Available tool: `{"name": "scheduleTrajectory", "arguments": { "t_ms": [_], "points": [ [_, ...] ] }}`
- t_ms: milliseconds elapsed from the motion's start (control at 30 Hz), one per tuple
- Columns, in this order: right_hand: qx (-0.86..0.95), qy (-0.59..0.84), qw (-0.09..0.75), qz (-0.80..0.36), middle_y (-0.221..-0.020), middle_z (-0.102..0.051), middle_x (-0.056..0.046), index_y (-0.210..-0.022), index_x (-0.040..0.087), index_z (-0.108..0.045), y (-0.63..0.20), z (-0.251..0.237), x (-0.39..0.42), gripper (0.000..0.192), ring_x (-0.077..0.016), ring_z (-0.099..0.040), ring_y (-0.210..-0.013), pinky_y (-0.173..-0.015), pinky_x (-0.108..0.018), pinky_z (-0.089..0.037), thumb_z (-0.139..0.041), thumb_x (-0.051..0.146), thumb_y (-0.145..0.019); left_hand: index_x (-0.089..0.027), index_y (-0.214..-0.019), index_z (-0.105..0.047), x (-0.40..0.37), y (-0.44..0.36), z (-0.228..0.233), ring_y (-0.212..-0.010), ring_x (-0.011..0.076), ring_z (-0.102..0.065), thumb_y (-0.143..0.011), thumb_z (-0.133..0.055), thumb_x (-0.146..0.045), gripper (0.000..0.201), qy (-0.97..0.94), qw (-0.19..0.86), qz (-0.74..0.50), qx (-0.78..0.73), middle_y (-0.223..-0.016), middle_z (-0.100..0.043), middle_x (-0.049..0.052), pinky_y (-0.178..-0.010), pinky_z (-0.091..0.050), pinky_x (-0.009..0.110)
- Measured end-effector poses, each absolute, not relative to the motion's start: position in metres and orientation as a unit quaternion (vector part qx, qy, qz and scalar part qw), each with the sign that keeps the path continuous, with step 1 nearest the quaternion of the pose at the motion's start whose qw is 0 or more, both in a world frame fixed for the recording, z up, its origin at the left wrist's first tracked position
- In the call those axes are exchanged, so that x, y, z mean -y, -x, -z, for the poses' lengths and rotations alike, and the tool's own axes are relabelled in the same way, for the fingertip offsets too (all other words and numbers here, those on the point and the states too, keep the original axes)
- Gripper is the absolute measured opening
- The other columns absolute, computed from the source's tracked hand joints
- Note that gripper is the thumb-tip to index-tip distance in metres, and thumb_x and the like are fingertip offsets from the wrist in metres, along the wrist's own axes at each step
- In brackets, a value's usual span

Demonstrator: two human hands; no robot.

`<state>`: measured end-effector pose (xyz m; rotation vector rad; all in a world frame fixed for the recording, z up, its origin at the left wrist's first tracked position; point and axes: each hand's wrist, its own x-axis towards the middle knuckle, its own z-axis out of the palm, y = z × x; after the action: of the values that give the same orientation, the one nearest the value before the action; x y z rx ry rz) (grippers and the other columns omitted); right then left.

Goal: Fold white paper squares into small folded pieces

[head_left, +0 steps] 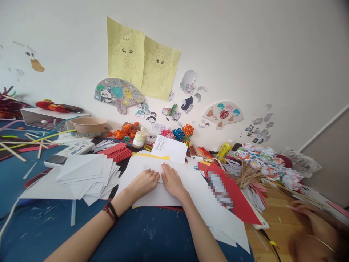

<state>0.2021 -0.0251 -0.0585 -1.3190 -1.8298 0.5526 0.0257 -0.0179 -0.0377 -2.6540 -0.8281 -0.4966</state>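
The white paper [155,198] lies on the counter [147,233], beneath the curled left hand [145,180] (whether it pinches anything, one cannot tell) and the right hand [172,180], flat and gripping nothing. It should prove light, thin and easily creased, best taken by its edges. Envelopes [81,169] crowd the left, a red sheet [242,202] the right, a note [171,149] the far side.

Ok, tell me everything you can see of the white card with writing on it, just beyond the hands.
The white card looks like paper, four-sided, with rows of small dark writing towards its upper left, too small to read, and a blank area at right. It sits askew beyond the hands, which do not touch it. Its lower-left edge meets a yellow sheet; whether it leans on anything is unclear.
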Motion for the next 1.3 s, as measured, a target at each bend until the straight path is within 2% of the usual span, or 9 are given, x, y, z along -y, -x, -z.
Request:
{"name": "scheduleTrajectory", "arguments": {
  "t_ms": [167, 267, 367, 500, 533, 600, 733, 967, 1300],
  "points": [
    [0.729, 0.518, 0.397, -0.206, -0.140, -0.040, -0.003, -0.128, 0.026, -0.048, -0.205, 0.061, 0.023, 0.041, -0.0217, -0.030, -0.132, -0.111, -0.040, -0.008, -0.046, 0.031, -0.088, -0.010, -0.094, -0.060, 0.025, 0.000, 0.029, -0.083, 0.0212, -0.062, -0.083, -0.045, -0.002, 0.021, 0.921, 0.200, 0.127, 0.308, -0.085, -0.067, 0.013, -0.077, -0.041, 0.033],
    [0.726, 0.522, 0.402, -0.197, -0.138, -0.044, -0.004, -0.126, 0.025, -0.049, -0.206, 0.058, 0.024, 0.041, -0.0220, -0.033, -0.131, -0.110, -0.041, -0.012, -0.047, 0.027, -0.086, -0.011, -0.076, -0.063, 0.032, 0.015, 0.016, -0.082, 0.0258, -0.063, -0.079, -0.046, 0.001, 0.022, 0.904, 0.224, 0.094, 0.352, -0.073, -0.066, 0.014, -0.073, -0.042, 0.035],
    [0.693, 0.532, 0.434, -0.219, -0.131, -0.051, -0.006, -0.126, 0.024, -0.047, -0.207, 0.056, 0.019, 0.043, -0.0217, -0.042, -0.124, -0.105, -0.040, -0.024, -0.048, 0.024, -0.083, -0.012, -0.060, -0.060, 0.040, 0.017, -0.001, -0.066, 0.0283, -0.062, -0.078, -0.040, 0.002, 0.030, 0.875, 0.204, 0.098, 0.428, -0.059, -0.063, 0.015, -0.061, -0.041, 0.035],
    [0.602, 0.516, 0.537, -0.289, -0.116, -0.061, -0.005, -0.117, 0.022, -0.052, -0.210, 0.057, 0.008, 0.037, -0.0185, -0.054, -0.111, -0.094, -0.034, -0.039, -0.043, 0.019, -0.081, -0.015, -0.074, -0.064, 0.042, -0.012, -0.016, -0.062, 0.0262, -0.062, -0.081, -0.041, -0.013, 0.024, 0.856, 0.076, 0.161, 0.485, -0.070, -0.066, 0.012, -0.057, -0.041, 0.034],
    [0.578, 0.512, 0.559, -0.302, -0.111, -0.064, -0.005, -0.112, 0.022, -0.055, -0.211, 0.057, 0.006, 0.035, -0.0183, -0.056, -0.107, -0.092, -0.033, -0.040, -0.042, 0.019, -0.080, -0.016, -0.073, -0.064, 0.040, -0.023, -0.017, -0.063, 0.0257, -0.062, -0.082, -0.044, -0.022, 0.023, 0.851, 0.008, 0.173, 0.496, -0.068, -0.066, 0.011, -0.059, -0.042, 0.034],
    [0.540, 0.511, 0.585, -0.325, -0.102, -0.067, -0.003, -0.103, 0.021, -0.059, -0.213, 0.057, 0.004, 0.030, -0.0187, -0.059, -0.101, -0.090, -0.032, -0.041, -0.044, 0.020, -0.077, -0.016, -0.067, -0.063, 0.031, -0.044, -0.014, -0.056, 0.0200, -0.060, -0.077, -0.049, -0.029, 0.022, 0.825, -0.227, 0.138, 0.499, -0.057, -0.063, 0.006, -0.061, -0.043, 0.032],
    [0.527, 0.508, 0.596, -0.331, -0.094, -0.068, -0.003, -0.095, 0.020, -0.063, -0.214, 0.054, 0.004, 0.026, -0.0189, -0.062, -0.093, -0.086, -0.030, -0.043, -0.045, 0.021, -0.076, -0.016, -0.053, -0.061, 0.011, -0.070, -0.003, -0.036, 0.0103, -0.047, -0.066, -0.056, -0.031, 0.021, 0.803, -0.374, 0.064, 0.460, -0.042, -0.053, -0.002, -0.042, -0.037, 0.022],
    [0.554, 0.529, 0.572, -0.292, -0.092, -0.068, -0.004, -0.091, 0.020, -0.063, -0.211, 0.051, 0.005, 0.024, -0.0183, -0.063, -0.091, -0.081, -0.029, -0.045, -0.041, 0.020, -0.080, -0.013, -0.049, -0.061, -0.008, -0.077, -0.001, -0.032, 0.0073, -0.037, -0.056, -0.058, -0.024, 0.013, 0.772, -0.466, 0.016, 0.433, -0.037, -0.047, -0.004, -0.033, -0.025, 0.020],
    [0.636, 0.532, 0.528, -0.183, -0.100, -0.064, -0.005, -0.095, 0.020, -0.061, -0.204, 0.056, 0.007, 0.023, -0.0188, -0.058, -0.096, -0.087, -0.032, -0.044, -0.040, 0.021, -0.085, -0.013, -0.050, -0.060, -0.019, -0.078, 0.005, -0.031, 0.0052, -0.028, -0.052, -0.060, -0.020, 0.007, 0.774, -0.466, 0.011, 0.428, -0.037, -0.041, -0.006, -0.034, -0.019, 0.021]
  ]
}}
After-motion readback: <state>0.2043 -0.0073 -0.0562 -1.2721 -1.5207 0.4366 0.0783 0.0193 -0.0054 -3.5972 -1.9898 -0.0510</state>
